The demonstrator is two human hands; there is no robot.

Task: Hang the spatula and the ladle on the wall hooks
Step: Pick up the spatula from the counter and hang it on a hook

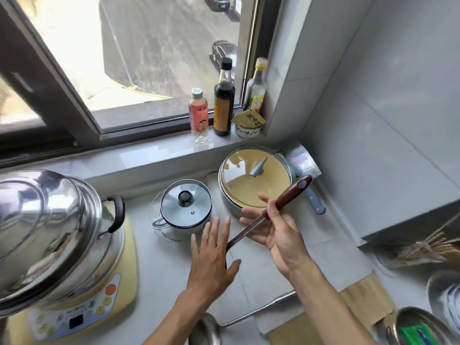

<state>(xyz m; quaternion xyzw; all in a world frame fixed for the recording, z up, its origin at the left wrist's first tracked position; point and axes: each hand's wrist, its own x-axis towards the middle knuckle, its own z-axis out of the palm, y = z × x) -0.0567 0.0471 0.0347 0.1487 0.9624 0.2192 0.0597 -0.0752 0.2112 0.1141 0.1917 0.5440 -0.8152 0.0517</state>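
My right hand [276, 235] grips the spatula [286, 197] by its metal shaft just below the dark red handle, which points up and right toward the pan lid. The spatula's blade end is hidden behind my left hand [211, 255]. That hand hovers flat, palm down, fingers spread, over the lower shaft, holding nothing. The steel ladle [249, 317] lies on the counter below my arms, bowl at the bottom edge, handle running up and right. No wall hooks are in view.
A small pot with a glass lid [185, 202] and a pan with a glass lid [256, 178] stand behind the hands. A cleaver [311, 192] leans at the corner. A big steel pot [49, 232] sits on an induction cooker at left. Bottles [224, 100] line the windowsill. Dishes crowd the lower right.
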